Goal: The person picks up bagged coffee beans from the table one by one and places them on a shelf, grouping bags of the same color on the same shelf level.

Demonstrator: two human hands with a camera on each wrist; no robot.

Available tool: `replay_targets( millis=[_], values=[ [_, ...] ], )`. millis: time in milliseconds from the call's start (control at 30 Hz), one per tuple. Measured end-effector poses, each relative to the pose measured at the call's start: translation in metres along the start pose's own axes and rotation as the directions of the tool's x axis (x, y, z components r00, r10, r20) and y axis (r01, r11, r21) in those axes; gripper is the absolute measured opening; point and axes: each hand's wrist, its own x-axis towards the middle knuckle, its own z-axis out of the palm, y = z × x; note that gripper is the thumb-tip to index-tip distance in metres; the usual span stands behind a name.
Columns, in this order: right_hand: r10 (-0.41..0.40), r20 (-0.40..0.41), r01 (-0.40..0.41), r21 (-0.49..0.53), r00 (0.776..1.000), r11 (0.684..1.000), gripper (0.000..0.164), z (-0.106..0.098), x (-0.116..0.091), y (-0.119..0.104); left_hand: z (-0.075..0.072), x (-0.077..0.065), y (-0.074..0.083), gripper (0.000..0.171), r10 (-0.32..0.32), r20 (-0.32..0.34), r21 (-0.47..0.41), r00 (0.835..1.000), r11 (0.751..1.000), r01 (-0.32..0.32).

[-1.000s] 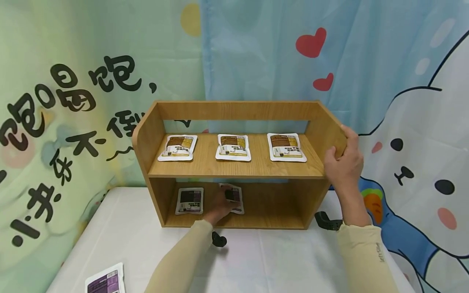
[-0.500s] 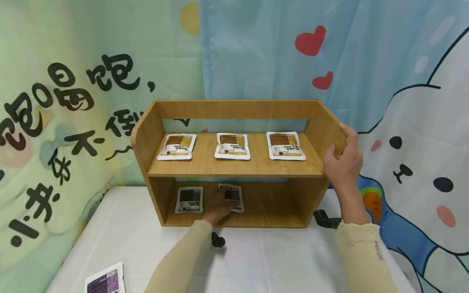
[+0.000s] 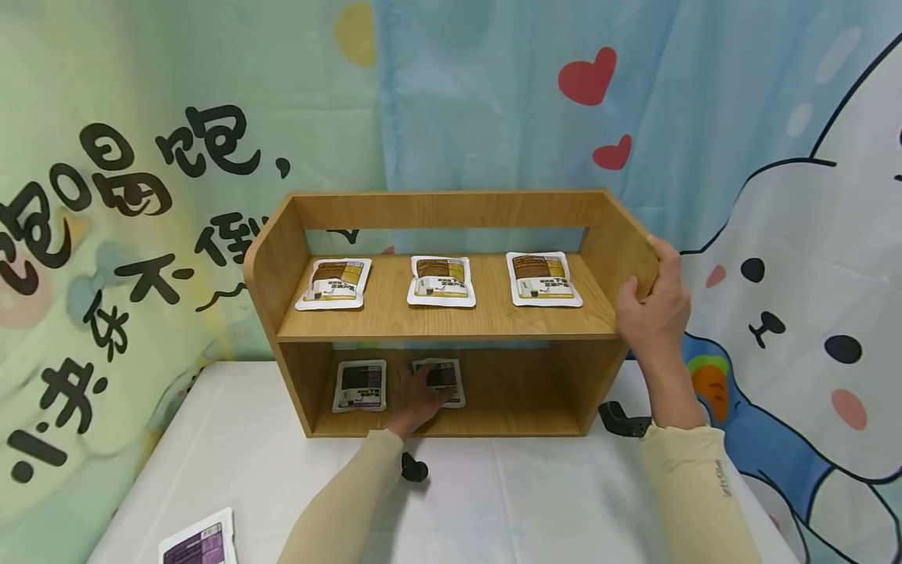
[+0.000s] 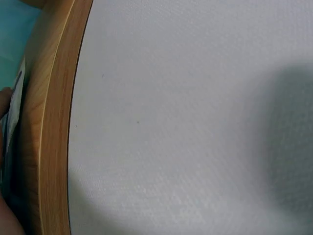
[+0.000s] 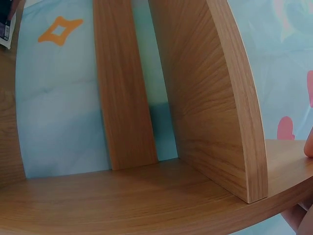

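A two-tier wooden shelf [image 3: 451, 210] stands on the table. My right hand [image 3: 655, 301] grips the upper edge of its right side panel, thumb in front. My left hand [image 3: 416, 399] reaches into the lower tier and touches a flat white-edged pouch with a dark label [image 3: 444, 377], covering its lower left part. In the left wrist view, a finger [image 4: 5, 99] lies against that pouch [image 4: 17, 98]. A similar dark-label pouch [image 3: 360, 385] lies just left of the hand. Three brown-and-yellow pouches [image 3: 441, 282] lie in a row on the upper tier.
A purple-label pouch [image 3: 200, 540] lies on the white tabletop [image 3: 557, 501] at the front left. The shelf's lower board [image 3: 521, 407] extends right of the touched pouch. Printed curtains [image 3: 486, 94] hang behind and beside the table. A black wrist device [image 3: 623, 421] sits by the right forearm.
The left hand has shifted slightly left and down on the middle lower pouch, so more of its label shows. The right hand keeps its grip. The whole head view has drifted slightly.
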Motion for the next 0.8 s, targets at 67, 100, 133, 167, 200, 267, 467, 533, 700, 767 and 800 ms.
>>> replay_targets(
  millis=[67, 100, 133, 167, 200, 267, 467, 533, 700, 767, 800],
  values=[
    [0.006, 0.002, -0.006, 0.002, 1.0, 1.0, 0.052, 0.0, 0.0, -0.001, 0.0, 0.001, -0.002, 0.065, 0.001, 0.001, 0.015, 1.0, 1.0, -0.001],
    [0.011, 0.001, -0.011, 0.002, 1.0, 1.0, 0.052, 0.001, 0.0, -0.001, 0.0, 0.001, -0.002, 0.065, 0.008, 0.0, 0.015, 1.0, 1.0, -0.008],
    [0.014, 0.0, -0.014, 0.002, 1.0, 1.0, 0.052, 0.001, -0.001, -0.001, 0.0, 0.001, -0.003, 0.066, 0.008, 0.002, 0.019, 1.0, 1.0, -0.008],
    [0.018, -0.001, -0.018, 0.003, 1.0, 1.0, 0.052, 0.001, -0.001, -0.002, 0.0, 0.002, -0.003, 0.066, 0.01, 0.004, 0.022, 1.0, 1.0, -0.01],
    [0.02, -0.002, -0.02, 0.002, 1.0, 1.0, 0.052, 0.001, -0.001, -0.002, 0.0, 0.002, -0.003, 0.066, 0.013, 0.003, 0.025, 1.0, 1.0, -0.013],
    [0.018, 0.0, -0.018, 0.002, 1.0, 1.0, 0.052, 0.001, -0.001, -0.002, 0.0, 0.002, -0.004, 0.066, 0.017, -0.001, 0.029, 1.0, 0.999, -0.017],
    [0.006, 0.009, -0.006, -0.002, 1.0, 1.0, 0.051, 0.004, 0.002, -0.004, -0.006, -0.001, -0.002, 0.063, -0.001, -0.002, -0.021, 1.0, 1.0, 0.001],
    [0.007, 0.01, -0.007, -0.005, 1.0, 1.0, 0.051, 0.004, 0.001, -0.005, -0.007, -0.001, -0.002, 0.063, -0.016, 0.009, -0.036, 1.0, 0.999, 0.016],
    [0.027, 0.003, -0.027, -0.017, 1.0, 0.999, 0.052, 0.002, -0.001, -0.006, -0.01, -0.002, 0.0, 0.061, -0.025, 0.029, -0.114, 0.999, 0.993, 0.028],
    [0.032, 0.004, -0.032, -0.021, 0.999, 0.999, 0.052, 0.001, -0.002, -0.005, -0.013, -0.003, 0.001, 0.058, -0.005, 0.022, -0.128, 1.0, 0.992, 0.008],
    [0.034, 0.005, -0.034, -0.024, 0.999, 0.999, 0.052, 0.001, -0.003, -0.004, -0.015, -0.005, 0.001, 0.056, 0.013, 0.012, -0.138, 1.0, 0.99, -0.012]
  ],
)
